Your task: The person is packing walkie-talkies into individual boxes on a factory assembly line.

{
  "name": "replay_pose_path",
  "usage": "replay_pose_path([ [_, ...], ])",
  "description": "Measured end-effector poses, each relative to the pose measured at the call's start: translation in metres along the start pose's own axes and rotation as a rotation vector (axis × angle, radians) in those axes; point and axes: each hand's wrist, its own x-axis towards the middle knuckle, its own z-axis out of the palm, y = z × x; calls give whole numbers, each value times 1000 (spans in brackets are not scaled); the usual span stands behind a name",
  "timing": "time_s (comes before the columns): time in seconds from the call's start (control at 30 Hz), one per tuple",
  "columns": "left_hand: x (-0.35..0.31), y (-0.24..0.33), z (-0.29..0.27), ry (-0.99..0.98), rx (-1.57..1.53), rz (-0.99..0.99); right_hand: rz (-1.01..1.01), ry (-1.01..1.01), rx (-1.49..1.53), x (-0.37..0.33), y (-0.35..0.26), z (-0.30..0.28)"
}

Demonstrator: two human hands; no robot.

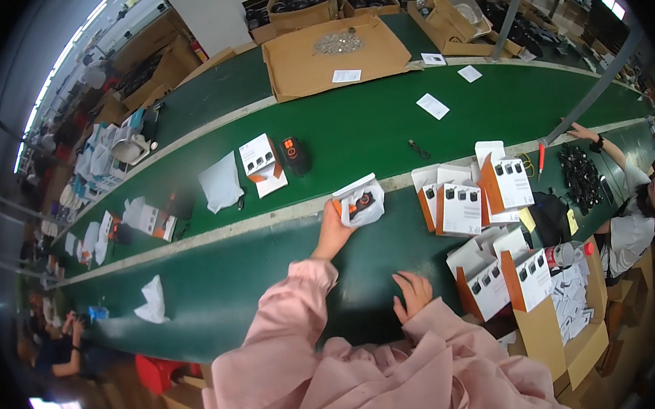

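Note:
My left hand (333, 229) grips a small open white-and-orange box (363, 183) at the inner edge of the green belt. Inside it I see white wrapping and part of a black device (363, 200) with orange marks. My right hand (413, 293) is low over the dark green table (370, 254), fingers apart and holding nothing. To its right stand open white-and-orange boxes (482, 287), with more open boxes (459, 207) behind them. A black-and-orange device (294, 156) lies on the belt beside another box (260, 161) and a white plastic bag (221, 183).
A short black cable (419, 148) and paper slips (433, 106) lie on the belt (349, 129). Beyond is a shallow cardboard tray (300, 64). A carton of leaflets (590, 333) and a bottle (567, 255) stand at right. A co-worker (639, 206) reaches over the table, near bundled cables (578, 178).

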Motion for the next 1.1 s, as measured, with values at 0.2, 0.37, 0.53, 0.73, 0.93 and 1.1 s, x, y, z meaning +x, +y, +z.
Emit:
replay_pose_path([
  [0.2, 101, -46, 19, 71, -93, 26, 157, -1, 128, 6, 7, 23],
  [0.37, 108, -9, -9, 118, 242, 289, 215, -126, 224, 25, 5, 23],
  [0.53, 136, -36, -108, 690, 575, 58, 269, -152, 275, 19, 8, 28],
  [0.73, 193, -97, -137, 470, 624, -507, 325, -173, 224, 2, 18, 30],
  [0.93, 179, -68, -107, 354, 654, -695, 301, -208, 172, -3, 16, 26],
  [1.1, 110, -94, -171, 568, 36, -689, 67, -103, 332, 23, -8, 32],
])
